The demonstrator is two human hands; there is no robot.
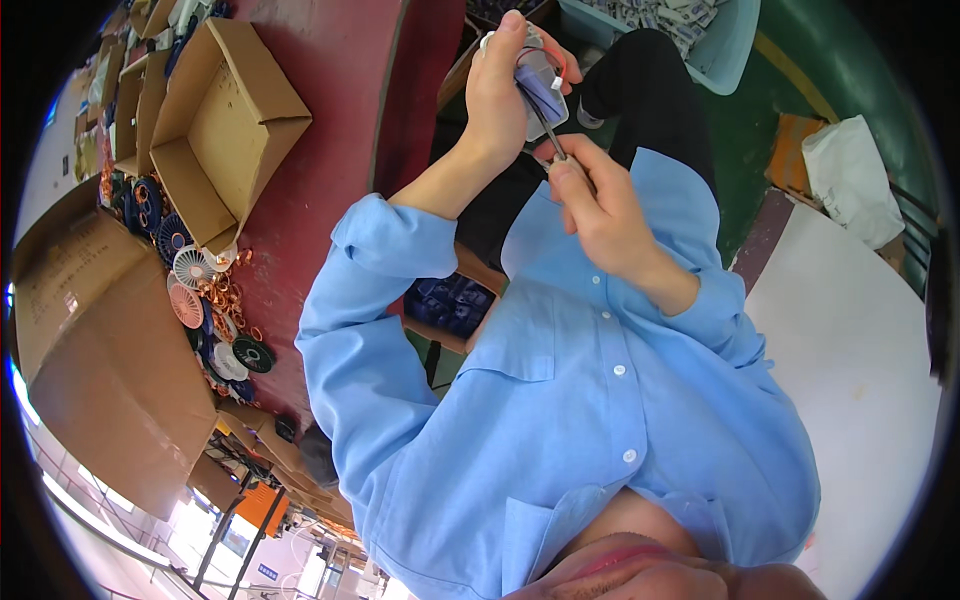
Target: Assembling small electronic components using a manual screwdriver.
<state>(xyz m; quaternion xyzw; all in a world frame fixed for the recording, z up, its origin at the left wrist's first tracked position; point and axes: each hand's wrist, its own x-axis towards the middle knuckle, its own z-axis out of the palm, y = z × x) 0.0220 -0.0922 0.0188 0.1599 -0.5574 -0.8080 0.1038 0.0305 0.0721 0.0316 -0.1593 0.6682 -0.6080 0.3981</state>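
My left hand [493, 105] is wrapped round a small pale plastic housing [562, 104], held up in front of me. Inside it shows a lavender battery-like block [541, 92]. A red wire [556, 50] loops over the top, and a small white connector [557, 83] sits at its side. My right hand [603, 205] is closed on slim metal tweezers [549, 128], pinched between thumb and fingers. Their dark tips reach into the housing beside the lavender block. Fingers hide part of the housing and the tool's rear end.
At left, a maroon table [335, 90] carries an open cardboard box [225, 130] and a pile of round fan grilles and copper-coloured rings [225, 300]. A box of dark parts [450, 303] stands below my left arm. A light-blue bin [735, 55] of small packets is at far right.
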